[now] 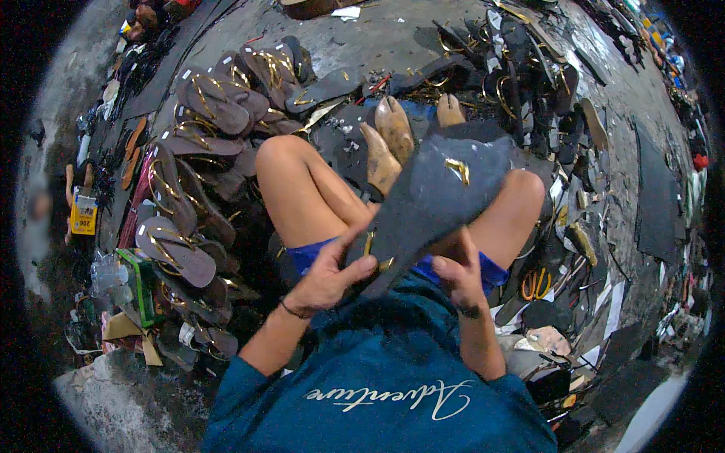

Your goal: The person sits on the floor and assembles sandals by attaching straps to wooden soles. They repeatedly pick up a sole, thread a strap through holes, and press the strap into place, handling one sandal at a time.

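I hold a dark grey sandal sole (430, 211) over my lap, its wider end tilted away from me. Short gold strap ends (457, 171) show on its upturned face, one toward the far end and two by the near end. My left hand (336, 275) grips the near left part, thumb on top and fingers mostly hidden beneath. On the right edge, my right hand (458, 268) grips it too, its fingers partly behind the sole. Just beyond it stand several brown foot-shaped lasts (394, 128) with split toes; the sole covers part of them.
Finished brown thong sandals (215, 102) with gold straps lie heaped along my left. More dark sandals (506, 83) pile up at the far right. Scraps and offcuts litter the right side, with a flat dark sheet (657, 196) beyond. A yellow box (84, 214) sits far left.
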{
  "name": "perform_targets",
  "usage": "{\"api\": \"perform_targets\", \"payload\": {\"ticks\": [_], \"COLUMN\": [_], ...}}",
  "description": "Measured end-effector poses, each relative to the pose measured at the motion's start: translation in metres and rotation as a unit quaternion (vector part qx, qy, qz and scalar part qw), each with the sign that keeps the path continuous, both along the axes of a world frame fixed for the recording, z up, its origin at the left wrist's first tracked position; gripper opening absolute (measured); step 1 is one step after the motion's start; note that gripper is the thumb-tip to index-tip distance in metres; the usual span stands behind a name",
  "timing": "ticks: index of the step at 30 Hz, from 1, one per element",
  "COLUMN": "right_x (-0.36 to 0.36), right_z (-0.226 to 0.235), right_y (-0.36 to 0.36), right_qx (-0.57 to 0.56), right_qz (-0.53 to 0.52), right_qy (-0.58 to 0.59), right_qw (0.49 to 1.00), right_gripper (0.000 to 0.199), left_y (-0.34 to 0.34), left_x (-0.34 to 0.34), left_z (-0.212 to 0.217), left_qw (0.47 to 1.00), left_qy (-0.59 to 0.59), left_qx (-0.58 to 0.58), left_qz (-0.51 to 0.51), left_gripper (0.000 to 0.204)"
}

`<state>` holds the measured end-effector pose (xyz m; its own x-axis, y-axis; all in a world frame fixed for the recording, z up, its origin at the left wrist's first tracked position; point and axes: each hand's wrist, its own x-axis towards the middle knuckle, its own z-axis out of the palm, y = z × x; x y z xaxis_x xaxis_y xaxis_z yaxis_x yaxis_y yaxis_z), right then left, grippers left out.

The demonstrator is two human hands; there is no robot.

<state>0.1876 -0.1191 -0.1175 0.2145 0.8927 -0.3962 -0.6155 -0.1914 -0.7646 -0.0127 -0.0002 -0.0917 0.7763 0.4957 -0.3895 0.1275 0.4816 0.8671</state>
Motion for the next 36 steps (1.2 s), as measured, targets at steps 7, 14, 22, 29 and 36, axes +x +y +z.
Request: {"api": "perform_targets", "payload": {"ticks": [7, 14, 22, 29, 36], "right_x": [-0.066, -0.066, -0.038, -0.016, 0.026], "right_z": [-0.082, -0.079, -0.003, 0.047, 0.007], "right_y": [0.025, 0.029, 0.02, 0.066, 0.082], "right_qx": [-0.052, -0.08, 0.017, 0.1, 0.065], "right_qz": [0.05, 0.034, -0.03, 0.047, 0.058], "right_qy": [-0.148, -0.154, -0.206, -0.353, -0.34], "right_qw": [0.986, 0.984, 0.978, 0.929, 0.936], "right_gripper": [0.094, 0.09, 0.106, 0.07, 0.059], "left_y": [-0.025, -0.027, -0.013, 0.081, 0.24], "left_x": [-0.008, -0.009, -0.017, 0.05, -0.05], "left_z": [-0.049, -0.051, -0.016, -0.014, 0.009], "left_qw": [0.975, 0.965, 0.99, 0.967, 0.77], "left_qy": [0.137, 0.042, 0.083, -0.134, -0.136], "left_qx": [0.144, -0.141, -0.047, 0.059, 0.251], "left_qz": [0.102, 0.219, 0.108, 0.209, 0.57], "left_gripper": [0.052, 0.044, 0.058, 0.067, 0.067]}}
